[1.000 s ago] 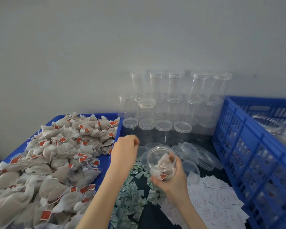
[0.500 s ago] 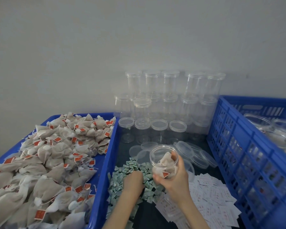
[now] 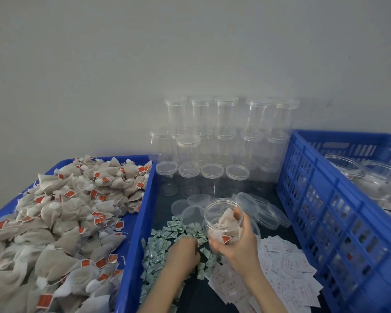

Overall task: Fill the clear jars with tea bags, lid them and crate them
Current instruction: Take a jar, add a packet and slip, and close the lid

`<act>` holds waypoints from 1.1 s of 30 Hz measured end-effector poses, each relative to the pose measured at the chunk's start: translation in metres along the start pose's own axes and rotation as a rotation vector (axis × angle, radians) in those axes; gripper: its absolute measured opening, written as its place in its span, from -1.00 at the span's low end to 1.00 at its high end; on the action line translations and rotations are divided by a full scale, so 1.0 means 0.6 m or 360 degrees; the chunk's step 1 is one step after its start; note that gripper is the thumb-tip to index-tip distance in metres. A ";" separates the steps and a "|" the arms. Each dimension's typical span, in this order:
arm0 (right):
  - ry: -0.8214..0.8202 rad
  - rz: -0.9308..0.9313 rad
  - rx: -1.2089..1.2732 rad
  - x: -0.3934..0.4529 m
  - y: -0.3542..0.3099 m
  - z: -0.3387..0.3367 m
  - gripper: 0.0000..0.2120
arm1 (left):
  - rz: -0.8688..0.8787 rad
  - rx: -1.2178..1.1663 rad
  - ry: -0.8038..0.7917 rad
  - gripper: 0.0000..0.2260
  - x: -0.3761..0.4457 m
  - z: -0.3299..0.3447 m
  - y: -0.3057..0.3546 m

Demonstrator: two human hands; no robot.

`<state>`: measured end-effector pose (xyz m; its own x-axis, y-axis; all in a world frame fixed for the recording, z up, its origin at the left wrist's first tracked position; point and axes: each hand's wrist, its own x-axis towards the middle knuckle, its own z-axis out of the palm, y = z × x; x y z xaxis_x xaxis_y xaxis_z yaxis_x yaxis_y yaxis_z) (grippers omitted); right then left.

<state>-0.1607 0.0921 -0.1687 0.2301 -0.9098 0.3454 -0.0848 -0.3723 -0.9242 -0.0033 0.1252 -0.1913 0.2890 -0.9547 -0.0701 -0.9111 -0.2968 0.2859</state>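
- My right hand (image 3: 239,243) grips one open jar (image 3: 224,219), tilted, above the dark table between tray and crate; a few tea bags (image 3: 226,223) sit inside, too bunched to count.
- My left hand (image 3: 182,253) rests on the green packets (image 3: 160,247), fingers curled under; I cannot tell whether they hold one.
- Four lidded jars (image 3: 212,179) stand in front, stacks behind.
- One blue tray (image 3: 133,233) heaped with tea bags, left.
- One blue crate (image 3: 321,199), right.

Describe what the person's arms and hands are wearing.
Nothing shows on them. The left hand and right hand are bare, without gloves, and I can see no rings. Both forearms are uncovered to the bottom edge of the picture, with no sleeve, watch or bracelet in view.
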 end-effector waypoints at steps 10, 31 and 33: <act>-0.0039 0.0042 -0.0014 -0.004 -0.003 -0.001 -0.14 | -0.0022 0.0347 0.0206 -0.81 0.011 -0.009 0.001; 0.0011 0.0224 0.0041 -0.010 0.008 -0.025 -0.11 | 0.0552 -0.0493 0.0284 -0.87 -0.015 -0.180 0.116; 0.0010 0.0228 0.0056 -0.010 0.006 -0.032 -0.10 | 0.0599 -0.0611 0.0478 -0.86 -0.010 -0.178 0.116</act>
<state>-0.1807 0.0927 -0.1708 0.2117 -0.9544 0.2103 -0.0824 -0.2318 -0.9693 -0.0370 0.1122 -0.0687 0.0892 -0.9293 0.3585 -0.8120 0.1406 0.5664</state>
